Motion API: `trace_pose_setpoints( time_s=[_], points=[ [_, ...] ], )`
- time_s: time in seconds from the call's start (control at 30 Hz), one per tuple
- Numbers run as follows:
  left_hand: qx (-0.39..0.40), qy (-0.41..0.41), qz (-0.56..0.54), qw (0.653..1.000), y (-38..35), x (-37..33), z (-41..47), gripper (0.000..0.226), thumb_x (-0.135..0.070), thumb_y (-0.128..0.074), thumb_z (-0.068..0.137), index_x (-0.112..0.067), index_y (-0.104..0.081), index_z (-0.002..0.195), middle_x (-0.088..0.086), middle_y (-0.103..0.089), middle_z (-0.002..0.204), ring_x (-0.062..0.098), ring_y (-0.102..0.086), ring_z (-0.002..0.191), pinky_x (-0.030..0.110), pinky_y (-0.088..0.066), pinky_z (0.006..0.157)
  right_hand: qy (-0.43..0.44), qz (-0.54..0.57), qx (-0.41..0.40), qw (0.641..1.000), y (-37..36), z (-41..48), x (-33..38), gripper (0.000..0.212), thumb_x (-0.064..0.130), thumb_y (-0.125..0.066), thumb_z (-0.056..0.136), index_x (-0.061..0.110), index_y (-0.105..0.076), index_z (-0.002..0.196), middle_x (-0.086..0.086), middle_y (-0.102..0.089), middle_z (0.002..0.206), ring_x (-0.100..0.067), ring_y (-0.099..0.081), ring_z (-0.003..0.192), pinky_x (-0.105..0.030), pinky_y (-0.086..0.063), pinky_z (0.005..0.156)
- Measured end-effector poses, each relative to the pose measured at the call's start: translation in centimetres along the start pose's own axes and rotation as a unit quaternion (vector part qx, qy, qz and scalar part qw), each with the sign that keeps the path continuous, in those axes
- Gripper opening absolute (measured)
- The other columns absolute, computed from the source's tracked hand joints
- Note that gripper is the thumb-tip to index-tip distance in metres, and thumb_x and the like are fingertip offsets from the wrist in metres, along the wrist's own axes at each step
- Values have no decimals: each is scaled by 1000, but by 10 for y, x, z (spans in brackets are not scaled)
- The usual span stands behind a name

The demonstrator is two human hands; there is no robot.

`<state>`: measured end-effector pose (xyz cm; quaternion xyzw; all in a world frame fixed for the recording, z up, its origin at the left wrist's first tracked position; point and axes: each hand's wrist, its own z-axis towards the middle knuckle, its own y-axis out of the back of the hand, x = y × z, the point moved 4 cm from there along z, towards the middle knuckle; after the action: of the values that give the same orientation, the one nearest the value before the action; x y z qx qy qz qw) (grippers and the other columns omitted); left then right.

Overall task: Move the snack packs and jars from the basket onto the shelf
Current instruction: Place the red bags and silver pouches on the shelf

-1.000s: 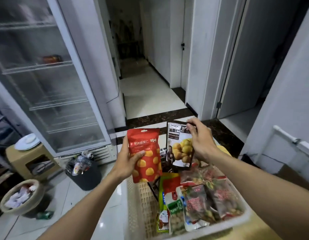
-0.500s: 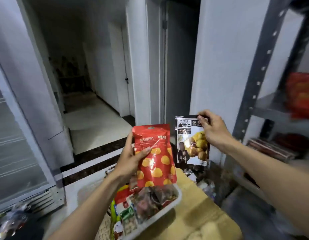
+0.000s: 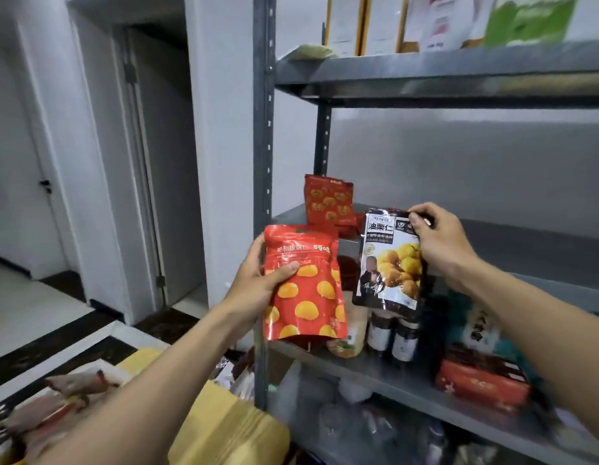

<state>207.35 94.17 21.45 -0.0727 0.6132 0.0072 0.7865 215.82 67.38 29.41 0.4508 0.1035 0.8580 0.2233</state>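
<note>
Centre of frame: the left hand (image 3: 258, 283) grips a red glossy plastic pouch printed with yellow chestnuts (image 3: 305, 297) by its left edge, thumb across the front. The right hand (image 3: 439, 243) pinches the top right corner of a black and white foil pouch picturing yellow chestnuts (image 3: 388, 263). Both pouches hang upright, side by side, in front of the middle board of the grey metal shelf (image 3: 526, 250), and neither is set down yet.

The step in hand appears to be placement. The red pouch would best join the stack of matching red pouches (image 3: 328, 203) standing at the back left of that board. The black and white one suits the bare stretch to the right. Each should be lowered onto its base and leaned back before release, since a slack pouch tips easily.

The perforated grey upright post (image 3: 263, 162), left of centre, stands close to the left hand's path. The lower board, at lower right, carries dark glass jars (image 3: 392, 337) and a flat red box (image 3: 482, 384). Pale cartons (image 3: 365, 21) fill the top board. Further packs (image 3: 56, 397) lie blurred at the lower left corner; the basket's rim cannot be made out
</note>
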Motion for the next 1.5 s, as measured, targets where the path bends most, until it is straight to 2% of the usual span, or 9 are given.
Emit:
trace_pose_setpoints(
  time_s=[0.2, 0.4, 0.53, 0.7, 0.93, 1.07, 1.27, 1.37, 1.5],
  points=[
    [41, 7, 37, 998, -101, -16, 88, 73, -30, -76, 80, -37, -35, 140, 2, -61, 123, 24, -66, 106, 45, -57, 85, -57, -23, -33, 998, 91, 56, -69, 18, 21, -46, 103, 13, -61, 109, -8, -63, 103, -19, -56, 85, -27, -42, 70],
    [43, 64, 24, 997, -178, -32, 193, 42, -13, -73, 84, -22, -56, 121, 9, -72, 103, 22, -72, 76, 33, -60, 60, -68, -72, -86, 991, 144, 135, -140, 10, 18, -51, 100, 20, -60, 99, -9, -63, 107, -21, -54, 93, -26, -36, 76],
    [37, 94, 60, 993, -198, -18, 250, 42, -12, -72, 84, -17, -58, 123, 11, -73, 103, 27, -71, 87, 40, -59, 78, -96, -67, -68, 991, 149, 167, -172, 16, 16, -50, 101, 14, -64, 108, -4, -59, 105, -20, -53, 95, -25, -36, 78],
    [39, 156, 69, 985, -208, 7, 293, 29, -10, -72, 83, -24, -56, 103, 11, -71, 96, 25, -70, 80, 38, -60, 68, -132, -52, -36, 989, 133, 200, -209, 15, 16, -49, 101, 15, -64, 104, -6, -62, 109, -21, -55, 98, -26, -37, 80],
    [82, 196, 122, 969, -222, 23, 334, 78, -12, -78, 77, -12, -39, 144, 13, -66, 112, 25, -69, 86, 34, -60, 62, -150, -76, -29, 985, 105, 227, -232, 23, 16, -48, 101, 8, -64, 115, -7, -61, 119, -18, -50, 101, -23, -33, 82],
    [76, 165, 171, 968, -220, 31, 348, 96, -23, -85, 69, -22, -31, 149, 14, -46, 143, 32, -58, 116, 44, -53, 94, -149, -108, -25, 983, 100, 233, -239, 23, 18, -48, 101, 9, -65, 114, -8, -63, 122, -23, -55, 110, -24, -36, 86],
    [73, 122, 227, 963, -215, 32, 348, 87, -31, -81, 75, -24, -34, 148, 13, -48, 140, 30, -56, 116, 40, -49, 99, -157, -158, -2, 975, 95, 227, -246, 24, 25, -50, 100, 14, -61, 118, -11, -62, 120, -20, -52, 98, -25, -38, 83],
    [83, 62, 294, 950, -218, 22, 346, 78, -30, -74, 84, -24, -32, 149, 11, -42, 146, 28, -49, 125, 30, -44, 93, -141, -178, 19, 974, 94, 224, -244, 34, 31, -54, 98, 16, -56, 129, -12, -56, 132, -26, -53, 117, -28, -41, 96],
    [73, -82, 429, 897, -221, 5, 342, 71, -41, -64, 87, -29, -31, 149, 6, -29, 156, 27, -28, 143, 40, -28, 116, -44, -315, 56, 946, 94, 217, -220, 53, 49, -49, 96, 27, -41, 144, -7, -38, 151, -25, -35, 140, -42, -26, 116]
  ],
)
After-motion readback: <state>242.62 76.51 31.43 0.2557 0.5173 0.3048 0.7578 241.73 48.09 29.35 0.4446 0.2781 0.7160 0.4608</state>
